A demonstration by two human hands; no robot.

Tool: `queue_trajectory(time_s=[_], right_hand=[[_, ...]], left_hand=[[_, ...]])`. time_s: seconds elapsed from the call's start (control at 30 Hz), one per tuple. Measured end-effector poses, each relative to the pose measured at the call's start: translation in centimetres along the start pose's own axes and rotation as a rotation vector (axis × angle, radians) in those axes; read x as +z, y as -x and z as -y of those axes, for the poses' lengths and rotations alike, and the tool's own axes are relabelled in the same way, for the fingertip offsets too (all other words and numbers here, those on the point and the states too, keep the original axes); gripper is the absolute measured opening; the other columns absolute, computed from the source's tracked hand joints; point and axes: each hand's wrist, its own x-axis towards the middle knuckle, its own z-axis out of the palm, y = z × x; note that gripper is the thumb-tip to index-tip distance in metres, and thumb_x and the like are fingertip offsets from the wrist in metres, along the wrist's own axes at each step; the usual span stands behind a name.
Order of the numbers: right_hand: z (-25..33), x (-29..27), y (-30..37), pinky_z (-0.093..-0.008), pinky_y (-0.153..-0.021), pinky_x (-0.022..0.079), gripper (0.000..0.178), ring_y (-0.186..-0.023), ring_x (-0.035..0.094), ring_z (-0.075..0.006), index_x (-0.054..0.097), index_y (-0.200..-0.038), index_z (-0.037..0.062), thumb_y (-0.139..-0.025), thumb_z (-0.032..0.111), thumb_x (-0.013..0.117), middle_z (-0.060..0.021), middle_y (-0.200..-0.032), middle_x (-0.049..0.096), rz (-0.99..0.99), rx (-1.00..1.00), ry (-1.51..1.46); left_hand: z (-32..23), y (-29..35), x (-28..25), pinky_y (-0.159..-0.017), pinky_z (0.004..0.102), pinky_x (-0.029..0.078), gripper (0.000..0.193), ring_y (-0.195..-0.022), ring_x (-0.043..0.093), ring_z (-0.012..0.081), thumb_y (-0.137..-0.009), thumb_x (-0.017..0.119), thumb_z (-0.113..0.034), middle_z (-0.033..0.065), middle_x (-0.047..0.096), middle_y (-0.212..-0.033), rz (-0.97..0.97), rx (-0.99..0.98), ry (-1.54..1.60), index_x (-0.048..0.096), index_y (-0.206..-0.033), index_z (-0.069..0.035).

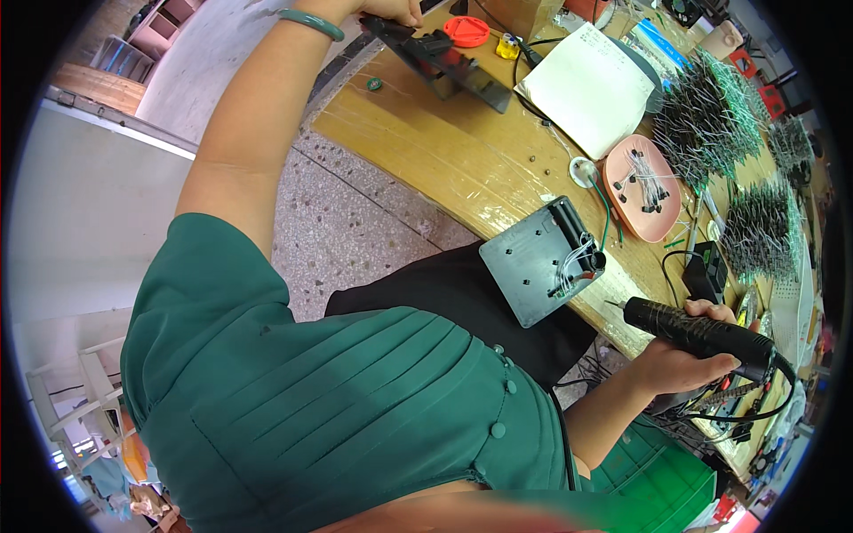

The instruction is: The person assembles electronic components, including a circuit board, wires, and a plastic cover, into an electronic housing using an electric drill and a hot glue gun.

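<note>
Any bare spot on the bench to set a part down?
Yes: bench between the black panel in the left hand and the gray panel. A smaller patch lies between the pink tray and the electric screwdriver. Crowded: the right side, with wire bundles and a black box.

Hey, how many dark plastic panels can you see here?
2. The first panel is in the left hand, above the table; the second panel, with white wires on it, overlaps the table's near edge. Others may be hidden.
</note>
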Motion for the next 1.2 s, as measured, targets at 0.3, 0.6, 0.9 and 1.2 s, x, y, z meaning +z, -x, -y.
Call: queue_trajectory(time_s=[0.3, 0.6, 0.9, 1.2], right_hand=[[-0.1, 0.0, -0.1, -0.0336, -0.068, 0.046, 0.074, -0.07, 0.052, -0.0221, 0.028, -0.14, 0.0038, -0.093, 0.059, 0.045, -0.0137, -0.09, 0.053, 0.028, 0.009, -0.062], [0.1, -0.1, 0.3, -0.0324, -0.067, 0.046, 0.074, -0.068, 0.053, -0.0227, 0.027, -0.14, 0.0037, -0.093, 0.059, 0.043, -0.0142, -0.09, 0.053, 0.017, -0.017, -0.023], [0.1, 0.2, 0.1, -0.0329, -0.068, 0.046, 0.077, -0.067, 0.052, -0.0224, 0.028, -0.14, 0.0032, -0.092, 0.061, 0.044, -0.014, -0.089, 0.054, -0.012, 0.011, -0.001], [-0.1, 0.4, -0.3, -0.0344, -0.068, 0.045, 0.087, -0.068, 0.053, -0.0229, 0.028, -0.141, 0.002, -0.086, 0.066, 0.051, -0.0147, -0.086, 0.056, 0.037, 0.005, 0.022]], left_hand=[[3.8, -2.7, 2.0, -0.083, 0.0386, 0.05, 0.033, -0.094, 0.065, 0.0315, -0.086, 0.06, -0.028, 0.0159, 0.07, -0.101, -0.407, 0.27, -0.051, 0.068, -0.109, -0.006], [1.3, 0.4, 0.2, -0.082, 0.0419, 0.052, 0.028, -0.091, 0.065, 0.0363, -0.082, 0.062, -0.021, 0.018, 0.069, -0.099, -0.594, 0.113, -0.235, 0.07, -0.104, -0.006], [-3.5, 9.7, 0.8, -0.078, 0.0368, 0.052, 0.033, -0.09, 0.062, 0.0333, -0.086, 0.063, -0.016, 0.0158, 0.062, -0.104, -1.21, 0.479, -0.251, 0.057, -0.117, -0.006], [-8.2, 6.1, 9.7, -0.087, 0.0303, 0.048, 0.027, -0.098, 0.061, 0.0151, -0.092, 0.058, -0.011, 0.006, 0.064, -0.103, 0.146, 0.899, 0.313, 0.057, -0.118, -0.005]])
